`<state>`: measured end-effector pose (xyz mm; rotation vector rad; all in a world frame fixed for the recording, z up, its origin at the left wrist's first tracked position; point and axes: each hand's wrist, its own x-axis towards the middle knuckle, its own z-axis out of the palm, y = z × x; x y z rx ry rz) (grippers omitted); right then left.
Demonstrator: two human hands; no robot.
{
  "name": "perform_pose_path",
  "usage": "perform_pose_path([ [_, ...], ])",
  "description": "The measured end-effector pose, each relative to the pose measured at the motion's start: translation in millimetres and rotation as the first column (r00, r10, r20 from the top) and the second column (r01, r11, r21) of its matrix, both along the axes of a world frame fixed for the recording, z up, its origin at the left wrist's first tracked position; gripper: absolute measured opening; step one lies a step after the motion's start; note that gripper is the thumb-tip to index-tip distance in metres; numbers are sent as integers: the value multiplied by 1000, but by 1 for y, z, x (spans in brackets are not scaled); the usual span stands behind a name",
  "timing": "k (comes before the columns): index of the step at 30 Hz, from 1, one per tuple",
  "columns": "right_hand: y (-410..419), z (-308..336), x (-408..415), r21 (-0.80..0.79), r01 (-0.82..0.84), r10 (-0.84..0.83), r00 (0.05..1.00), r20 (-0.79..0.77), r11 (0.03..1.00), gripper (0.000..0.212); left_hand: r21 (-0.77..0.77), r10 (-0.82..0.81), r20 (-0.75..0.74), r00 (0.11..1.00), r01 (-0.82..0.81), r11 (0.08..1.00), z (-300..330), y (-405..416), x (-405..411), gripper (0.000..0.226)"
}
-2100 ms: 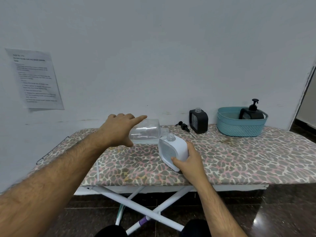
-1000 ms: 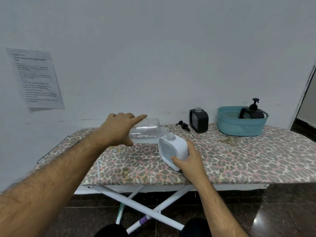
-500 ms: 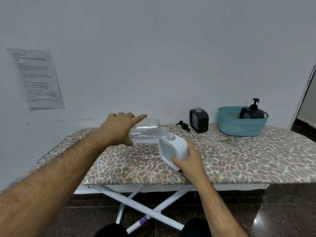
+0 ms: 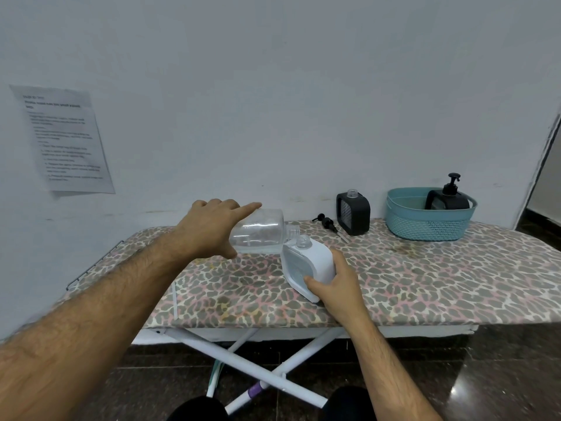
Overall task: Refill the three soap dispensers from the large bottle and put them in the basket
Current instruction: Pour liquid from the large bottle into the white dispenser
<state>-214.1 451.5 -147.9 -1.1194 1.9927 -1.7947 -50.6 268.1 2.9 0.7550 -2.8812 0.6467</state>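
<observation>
At the centre of the frame the left hand point(image 4: 209, 227) grips the base of the large bottle point(image 4: 258, 231), tipped on its side with its neck at the open mouth of the white dispenser point(image 4: 306, 265), which the right hand point(image 4: 334, 281) holds tilted on the ironing board point(image 4: 425, 278). A little clear liquid lies along the bottle's lower side. At right, one capped black dispenser point(image 4: 449, 197) already stands in the basket point(image 4: 425, 226); a second black dispenser point(image 4: 353, 212) waits uncapped, contents unclear, its pump point(image 4: 326, 221) beside it.

Bare board point(image 4: 440, 278) lies open toward the basket point(image 4: 428, 224); black dispenser point(image 4: 353, 212) stands behind.
</observation>
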Motion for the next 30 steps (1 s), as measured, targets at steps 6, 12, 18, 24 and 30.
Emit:
perform_pose_path([
  [6,-1,-1,0,6,2,-2,1000,-8,1000,54,8,5,-5,1000,-4,1000,-2,-1,1,111],
  [12,-1,-2,-1,-1,-1,1,1000,-6,1000,54,-4,1,-5,1000,-1,1000,-2,-2,0,111],
  [18,-1,-1,0,-5,7,-7,1000,5,1000,55,23,3,-26,1000,-2,1000,-6,-3,1,112],
  [24,-1,-1,-1,-11,18,-18,1000,16,1000,57,76,8,-54,998,-4,997,-12,1,3,112],
  [30,1,2,1,-21,25,-24,999,21,999,57,132,11,-103,995,3,991,-20,4,6,111],
])
